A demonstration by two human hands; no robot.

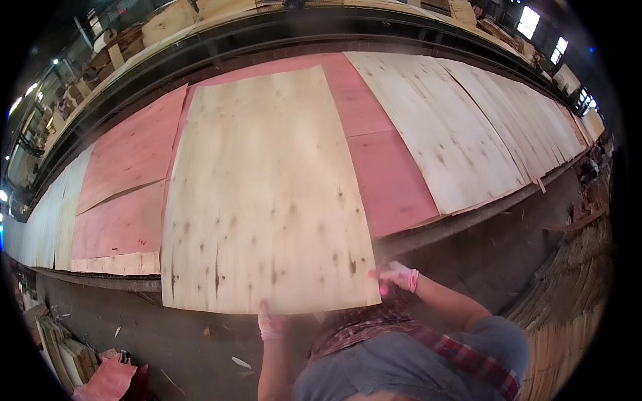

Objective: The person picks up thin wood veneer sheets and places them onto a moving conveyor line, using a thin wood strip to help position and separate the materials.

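A large pale wood veneer sheet [267, 187] with dark knots lies over pink-coated sheets on the long table, its near edge jutting out past the table toward me. My left hand [271, 322], in a pink-stained white glove, grips that near edge, thumb on top and the other fingers hidden below. At the sheet's right side, close to the near corner, my right hand [397, 275], gloved the same way, pinches the edge. Pink sheets [388, 174] show on the right of the veneer, and a split pink sheet [127, 177] on its left.
More pale veneer sheets [455, 127] overlap along the table to the right. A dark rail [287, 37] runs behind. Stacked veneer [568, 294] stands at my right; pink scraps [110, 377] lie at lower left. Wood bits litter the floor [194, 347].
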